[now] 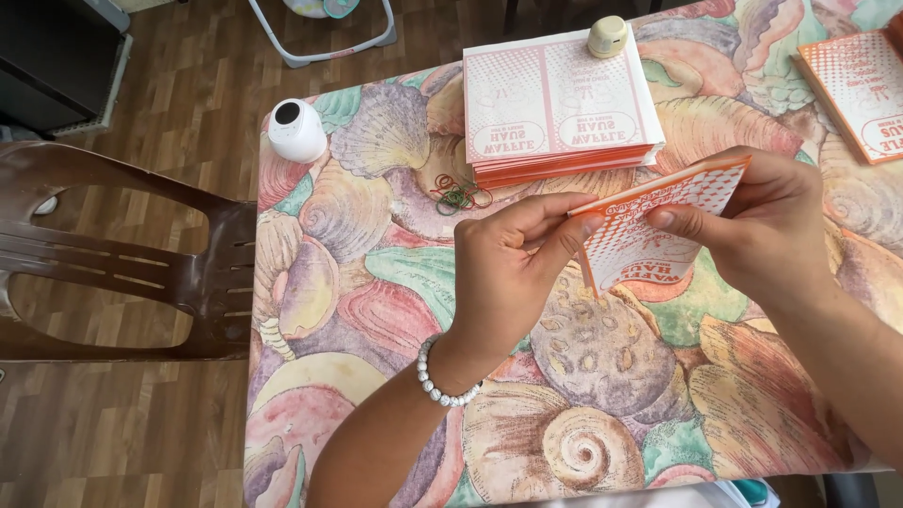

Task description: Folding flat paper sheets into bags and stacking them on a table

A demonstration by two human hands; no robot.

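Both hands working folded orange-and-white card sleeve (649,230) above shell-patterned tablecloth (376,310). Left hand (513,273), bead bracelet (442,381) circling wrist, pinching sleeve's near left edge between thumb and fingers. Right hand (762,221) gripping sleeve's right side, thumb lying across printed face. Sleeve being held tilted, clear of table, between the two hands. Stack of flat sleeves (555,108) sitting just beyond, small cream cap (608,36) resting on top. Rubber bands (459,196) lying beside stack; white round device (296,130) standing near table's left edge; brown plastic chair (132,263) alongside.
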